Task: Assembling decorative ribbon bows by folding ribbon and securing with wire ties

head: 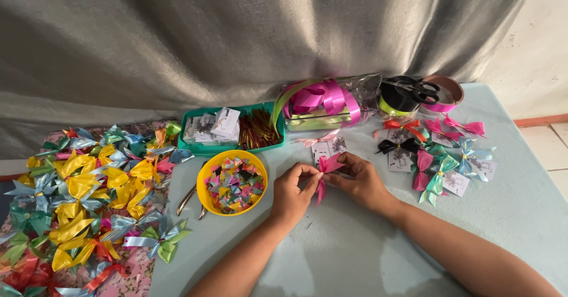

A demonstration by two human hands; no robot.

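Pinching the pink ribbon bow at its middle.
My left hand and right hand both grasp it; I keep the loops even and the centre tight.

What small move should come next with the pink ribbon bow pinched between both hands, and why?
Probably keep the pinch at the centre and bind it with a tie. Both the left hand and right hand hold the pink bow by its middle, with no tie visible on it. What look like dark ties lie in the green tray behind the yellow bowl.
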